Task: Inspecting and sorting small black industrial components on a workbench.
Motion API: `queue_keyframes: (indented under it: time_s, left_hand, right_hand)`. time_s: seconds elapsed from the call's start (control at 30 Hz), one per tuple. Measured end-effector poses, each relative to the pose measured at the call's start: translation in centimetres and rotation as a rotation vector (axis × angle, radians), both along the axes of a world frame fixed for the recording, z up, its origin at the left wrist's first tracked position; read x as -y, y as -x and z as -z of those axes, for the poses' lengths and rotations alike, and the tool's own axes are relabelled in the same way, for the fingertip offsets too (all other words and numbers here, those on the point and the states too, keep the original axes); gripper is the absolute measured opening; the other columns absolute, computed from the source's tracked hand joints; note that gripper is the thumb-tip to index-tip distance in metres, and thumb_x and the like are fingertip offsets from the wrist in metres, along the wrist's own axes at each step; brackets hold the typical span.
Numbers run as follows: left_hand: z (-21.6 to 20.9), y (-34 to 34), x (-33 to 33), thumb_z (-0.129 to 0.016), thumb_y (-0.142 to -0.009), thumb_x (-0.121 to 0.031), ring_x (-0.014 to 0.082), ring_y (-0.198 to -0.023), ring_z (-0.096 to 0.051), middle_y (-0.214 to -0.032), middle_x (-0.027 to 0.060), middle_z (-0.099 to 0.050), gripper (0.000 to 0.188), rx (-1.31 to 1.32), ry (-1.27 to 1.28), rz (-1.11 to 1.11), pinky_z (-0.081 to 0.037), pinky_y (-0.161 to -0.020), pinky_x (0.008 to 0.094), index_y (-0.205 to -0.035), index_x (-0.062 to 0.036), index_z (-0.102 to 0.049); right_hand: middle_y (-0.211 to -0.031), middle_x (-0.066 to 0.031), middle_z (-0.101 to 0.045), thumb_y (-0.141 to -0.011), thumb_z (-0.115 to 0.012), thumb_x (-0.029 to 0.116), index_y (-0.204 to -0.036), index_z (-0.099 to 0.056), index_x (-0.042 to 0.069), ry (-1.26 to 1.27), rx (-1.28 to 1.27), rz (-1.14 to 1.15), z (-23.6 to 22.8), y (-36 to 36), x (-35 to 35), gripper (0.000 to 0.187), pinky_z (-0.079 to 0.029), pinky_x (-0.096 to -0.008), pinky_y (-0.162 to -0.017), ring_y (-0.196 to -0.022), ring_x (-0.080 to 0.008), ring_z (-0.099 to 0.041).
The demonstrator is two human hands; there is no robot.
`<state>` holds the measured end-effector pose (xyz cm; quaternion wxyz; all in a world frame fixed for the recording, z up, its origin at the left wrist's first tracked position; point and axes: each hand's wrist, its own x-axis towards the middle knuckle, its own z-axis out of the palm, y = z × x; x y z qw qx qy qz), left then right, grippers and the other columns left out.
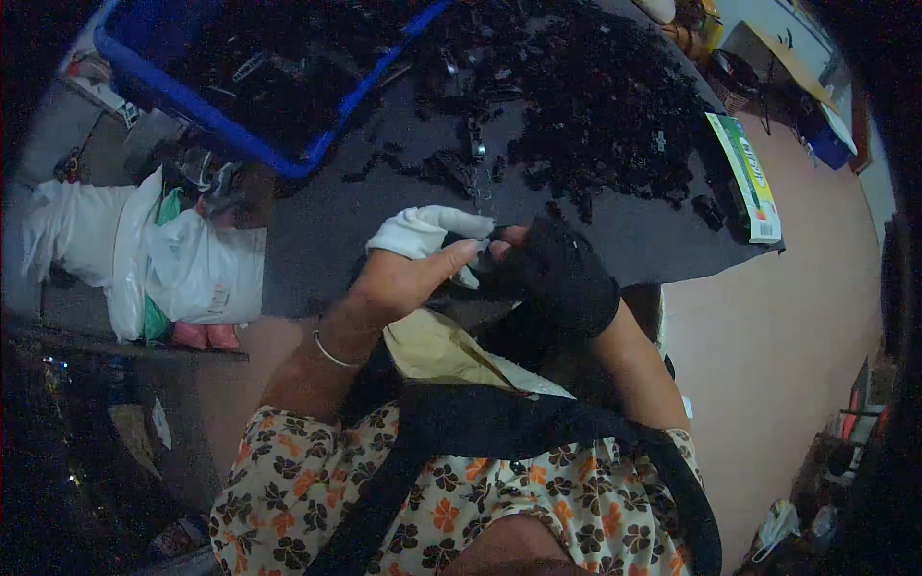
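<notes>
My left hand (418, 261), in a white glove that leaves the thumb bare, is closed in a pinch near the table's front edge. My right hand (562, 278) wears a black glove with bare fingertips showing, and its fingers meet those of the left. Whatever sits between the fingertips is small and dark; its kind is hidden. Beyond the hands, a heap of small black pieces (615, 125) spreads over the dark grey tabletop (312, 240). A small shiny metal piece (477, 144) lies among them.
At the far left stands a blue bin (331, 144) with dark pieces inside. White plastic bags (197, 264) rest left of the table. A long green, yellow and white box (744, 178) lies by the right edge. Brown paper (432, 350) sits below my hands.
</notes>
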<state>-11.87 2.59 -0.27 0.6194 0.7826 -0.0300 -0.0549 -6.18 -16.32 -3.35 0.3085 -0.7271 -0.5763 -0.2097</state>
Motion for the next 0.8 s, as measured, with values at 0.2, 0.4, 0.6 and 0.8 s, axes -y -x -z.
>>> queue_keyframes:
  time_s: [0.2,0.4,0.6,0.8]
  left_hand:
    - [-0.2,0.2,0.0,-0.057,-0.083,-0.005,0.0105,-0.073,-0.058,-0.085,0.0068,-0.062,0.027,-0.116,0.212,-0.016,-0.049,-0.065,0.0230,-0.109,0.0037,-0.053]
    - [0.5,0.7,0.0,-0.055,-0.083,-0.003,0.0099,-0.073,-0.059,-0.084,0.0071,-0.062,0.027,-0.043,0.196,-0.078,-0.049,-0.064,0.0219,-0.109,0.0041,-0.052]
    - [0.0,2.1,1.1,-0.052,-0.084,-0.001,0.0089,-0.071,-0.058,-0.082,0.0071,-0.061,0.026,0.056,0.028,-0.081,-0.048,-0.062,0.0212,-0.110,0.0012,-0.053]
    - [0.0,2.8,1.1,-0.055,-0.083,-0.007,0.0115,-0.074,-0.058,-0.087,0.0092,-0.061,0.028,0.097,-0.128,-0.005,-0.048,-0.066,0.0245,-0.110,0.0013,-0.053]
  right_hand:
    - [-0.088,-0.0118,-0.057,-0.071,-0.059,0.007,-0.090,-0.057,0.004,0.020,0.005,0.024,0.4,0.8,0.1,0.019,-0.044,-0.0368,-0.058,-0.073,-0.0285,-0.055]
    - [-0.091,-0.0126,-0.057,-0.069,-0.061,0.009,-0.093,-0.057,0.003,0.041,0.045,0.062,-0.3,1.3,0.0,0.025,-0.045,-0.0360,-0.066,-0.081,-0.0272,-0.055]
    - [-0.087,-0.0173,-0.058,-0.074,-0.063,0.017,-0.093,-0.058,0.000,-0.184,-0.650,0.110,0.5,1.0,-0.7,0.026,-0.045,-0.0387,-0.071,-0.080,-0.0333,-0.056]
    - [-0.085,-0.0194,-0.059,-0.076,-0.062,0.024,-0.091,-0.060,-0.001,0.070,-0.784,0.050,-0.4,0.7,0.2,0.029,-0.045,-0.0393,-0.071,-0.080,-0.0348,-0.057]
